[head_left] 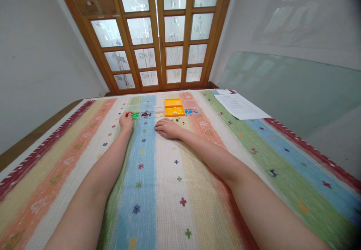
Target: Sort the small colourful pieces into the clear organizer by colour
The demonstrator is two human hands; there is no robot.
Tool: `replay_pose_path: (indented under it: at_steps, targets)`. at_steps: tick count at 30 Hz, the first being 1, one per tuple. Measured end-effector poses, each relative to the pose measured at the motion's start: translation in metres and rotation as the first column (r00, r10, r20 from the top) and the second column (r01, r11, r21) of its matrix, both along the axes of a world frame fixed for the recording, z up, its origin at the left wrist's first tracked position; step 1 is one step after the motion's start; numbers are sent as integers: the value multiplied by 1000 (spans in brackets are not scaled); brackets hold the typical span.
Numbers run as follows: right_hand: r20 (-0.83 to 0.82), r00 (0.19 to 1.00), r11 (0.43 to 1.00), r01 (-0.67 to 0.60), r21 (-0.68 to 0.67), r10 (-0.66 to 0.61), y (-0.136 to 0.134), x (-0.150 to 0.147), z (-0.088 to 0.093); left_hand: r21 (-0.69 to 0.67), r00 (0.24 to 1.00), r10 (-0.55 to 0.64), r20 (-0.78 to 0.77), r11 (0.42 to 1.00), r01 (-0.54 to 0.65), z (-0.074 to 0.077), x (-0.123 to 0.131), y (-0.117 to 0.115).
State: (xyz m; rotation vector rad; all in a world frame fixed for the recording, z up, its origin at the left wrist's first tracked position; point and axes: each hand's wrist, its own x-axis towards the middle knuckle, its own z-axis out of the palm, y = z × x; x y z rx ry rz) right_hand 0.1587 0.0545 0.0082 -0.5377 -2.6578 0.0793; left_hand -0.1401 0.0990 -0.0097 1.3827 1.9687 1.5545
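My left hand (126, 122) is at the left end of a row of small clear plastic boxes, its fingers bent together beside the small green pieces (135, 115). Whatever lies between those fingertips is too small to make out. My right hand (168, 128) rests on the cloth in front of the boxes, fingers stretched to the left and holding nothing visible. Dark brown pieces (146, 114) fill the neighbouring box, with yellow pieces (160, 114) further right. An orange case (174, 102) stands open with white pieces (176, 110) in it. Blue pieces (191, 112) sit at the right.
A few loose dark and green bits (183, 123) lie on the cloth near my right hand. A printed sheet of paper (242, 107) is at the right of the striped tablecloth (169, 189). Behind the table stand wood-framed glass doors (160, 46).
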Motion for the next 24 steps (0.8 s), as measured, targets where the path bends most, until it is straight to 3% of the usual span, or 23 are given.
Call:
replay_pose_path:
  at_steps: [5, 14, 19, 24]
  targets:
    - [-6, 1000, 1000, 8, -24, -8, -1, 1, 1, -16, 1000, -14, 14, 1000, 14, 1, 5, -2]
    - [-38, 998, 998, 49, -25, -50, 4, 3, 0, -3, 927, -250, -281, 966, 259, 2, 29, -12]
    - [-167, 951, 966, 258, -29, -259, 21, 23, 3, -72, 804, -432, -409, 893, 443, 1, 40, -17]
    - [-313, 816, 869, 489, -72, -486, 45, 64, 8, -141, 619, -553, -558, 798, 586, 5, 53, -27]
